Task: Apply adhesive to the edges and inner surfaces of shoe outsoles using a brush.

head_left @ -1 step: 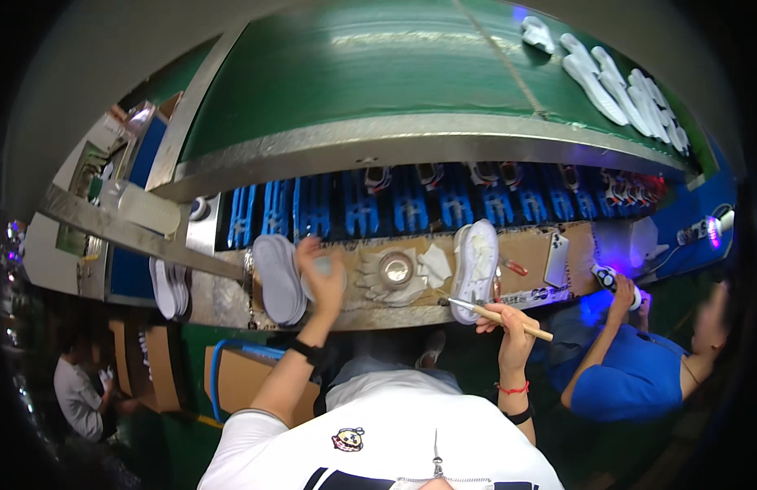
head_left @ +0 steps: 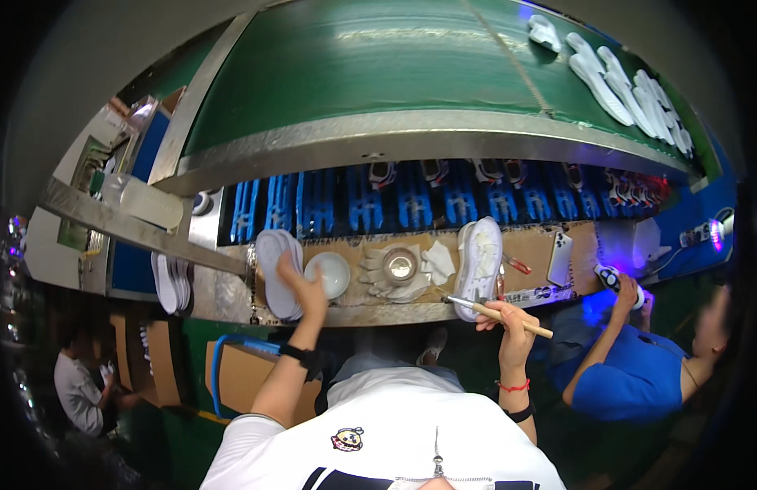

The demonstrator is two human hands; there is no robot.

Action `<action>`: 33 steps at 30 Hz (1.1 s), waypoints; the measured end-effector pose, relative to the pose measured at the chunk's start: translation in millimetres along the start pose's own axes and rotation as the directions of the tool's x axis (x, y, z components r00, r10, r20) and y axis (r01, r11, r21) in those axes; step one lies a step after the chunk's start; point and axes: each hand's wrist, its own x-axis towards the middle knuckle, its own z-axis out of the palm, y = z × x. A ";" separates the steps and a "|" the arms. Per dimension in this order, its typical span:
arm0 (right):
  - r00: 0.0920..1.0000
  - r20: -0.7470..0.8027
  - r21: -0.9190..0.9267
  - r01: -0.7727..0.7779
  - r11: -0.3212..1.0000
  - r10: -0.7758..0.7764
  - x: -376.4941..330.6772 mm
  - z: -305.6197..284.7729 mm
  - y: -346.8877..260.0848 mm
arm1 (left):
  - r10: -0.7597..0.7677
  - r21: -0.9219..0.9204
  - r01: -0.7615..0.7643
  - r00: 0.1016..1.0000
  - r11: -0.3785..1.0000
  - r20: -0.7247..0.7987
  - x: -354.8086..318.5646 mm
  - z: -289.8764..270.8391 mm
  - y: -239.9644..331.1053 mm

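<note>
The left hand (head_left: 301, 286) is laid on a stack of white shoe soles (head_left: 276, 273) at the front of the cardboard-covered bench (head_left: 525, 245). The fingers are curled around the upper sole, and the stack is gripped from its right side. Just to the right of this hand, a white bowl (head_left: 329, 273) is set on the bench, apart from the soles. Further right, a small metal pot (head_left: 400, 265) is placed on crumpled white cloths (head_left: 423, 269).

The right hand (head_left: 505, 314) is closed around a wooden-handled brush (head_left: 497, 312). The handle is pinched between thumb and fingers, with the bristle end directed to the left and the wooden end projecting to the right. Directly above this hand, a white shoe (head_left: 479, 257) is laid upright on the bench, its near end just beside the brush tip; contact cannot be confirmed.

To the right of the right hand, a phone (head_left: 560, 257) is placed on the bench. Beyond it, a person in a blue shirt (head_left: 632, 380) is seated, with a hand (head_left: 625, 286) laid on a small device under violet light. Beyond the bench, blue racks (head_left: 411, 204) are arranged in a row, and white soles (head_left: 632, 86) are carried on a green belt (head_left: 378, 73).
</note>
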 end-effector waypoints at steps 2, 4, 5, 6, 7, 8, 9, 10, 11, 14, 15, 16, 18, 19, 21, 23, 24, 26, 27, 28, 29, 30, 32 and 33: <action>0.998 0.051 0.001 -0.032 1.000 0.031 3.6 10.1 5.6 | -0.234 0.314 0.221 0.972 0.923 0.004 -16.1 -49.2 -78.2; 0.989 0.128 0.006 -0.075 0.997 0.074 5.2 21.7 8.1 | -0.376 0.421 0.289 0.916 0.860 0.139 -32.7 -81.6 -145.9; 0.986 0.143 0.009 -0.085 0.996 0.083 5.7 27.9 9.5 | -0.408 0.383 0.302 0.882 0.873 0.234 -38.1 -95.9 -174.8; 0.980 0.175 0.038 -0.099 0.994 0.091 7.1 32.4 11.7 | -0.415 0.389 0.306 0.879 0.869 0.235 -34.2 -105.9 -189.6; 0.973 0.210 0.067 -0.112 0.991 0.096 7.2 36.4 12.0 | -0.506 0.379 0.377 0.792 0.845 0.340 -27.9 -116.2 -198.0; 0.967 0.237 0.074 -0.113 0.991 0.092 7.1 40.0 12.3 | -0.581 0.377 0.446 0.687 0.812 0.438 -24.3 -123.6 -204.6; 0.968 0.232 0.068 -0.119 0.991 0.100 6.7 42.4 12.7 | -0.599 0.229 0.567 0.644 0.791 0.476 -17.8 -127.4 -199.0; 0.967 0.234 0.065 -0.118 0.991 0.100 6.0 42.2 14.0 | -0.646 0.047 0.735 0.561 0.676 0.518 -6.3 -127.0 -174.5; 0.966 0.240 0.066 -0.117 0.991 0.098 5.4 41.5 14.9 | -0.672 -0.122 0.856 0.476 0.503 0.568 7.0 -128.7 -139.8; 0.952 0.289 0.062 -0.122 0.991 0.099 4.7 50.3 11.3 | -0.540 -0.294 0.892 0.444 0.345 0.715 25.4 -142.6 -63.1; 0.943 0.320 0.049 -0.118 0.992 0.096 4.4 55.7 8.2 | -0.456 -0.312 0.874 0.465 0.373 0.758 26.9 -143.1 -36.0; 0.941 0.321 0.048 -0.124 0.991 0.103 4.6 60.7 6.2 | -0.367 -0.332 0.855 0.481 0.399 0.796 27.3 -140.1 -8.4; 0.917 0.398 0.028 -0.054 0.998 0.039 5.8 72.0 1.3 | -0.354 -0.322 0.858 0.469 0.400 0.809 29.3 -132.2 39.0; 0.918 0.395 0.022 -0.058 0.998 0.045 5.3 75.2 -0.4 | -0.346 -0.348 0.861 0.476 0.371 0.809 27.8 -124.5 54.6; 0.894 0.447 0.107 -0.026 0.994 -0.025 6.5 81.6 -3.6 | -0.318 -0.354 0.783 0.555 0.512 0.768 24.0 -114.6 78.5; 0.890 0.455 0.105 -0.011 0.994 -0.038 8.3 85.3 -9.2 | -0.265 -0.435 0.723 0.633 0.537 0.727 20.3 -106.3 97.2; 0.878 0.473 0.090 0.036 0.995 -0.074 9.4 86.8 -10.2 | -0.242 -0.457 0.687 0.668 0.565 0.704 19.3 -103.6 103.2; 0.866 0.488 0.076 0.081 0.994 -0.108 11.5 91.0 -13.3 | -0.216 -0.477 0.650 0.698 0.592 0.682 19.4 -101.2 114.5; 0.854 0.504 0.036 0.132 0.991 -0.132 12.6 94.3 -14.8 | -0.204 -0.479 0.634 0.707 0.608 0.677 20.3 -101.3 119.8; 0.840 0.520 -0.003 0.183 0.983 -0.155 13.9 95.8 -16.5 | -0.190 -0.481 0.617 0.715 0.623 0.673 20.6 -100.9 122.5; 0.841 0.518 -0.002 0.182 0.983 -0.154 15.8 94.1 -19.0 | -0.189 -0.479 0.618 0.714 0.624 0.674 20.3 -100.0 122.7; 0.810 0.560 -0.035 0.234 0.972 -0.175 17.9 91.6 -21.8 | -0.175 -0.488 0.599 0.727 0.635 0.664 20.2 -99.7 122.6; 0.776 0.601 -0.064 0.286 0.956 -0.192 19.7 88.8 -23.7 | -0.161 -0.495 0.579 0.739 0.648 0.654 19.7 -99.3 123.8; 0.789 0.579 -0.048 0.284 0.958 -0.205 19.9 87.3 -23.8 | -0.154 -0.495 0.581 0.735 0.646 0.661 18.8 -98.3 125.8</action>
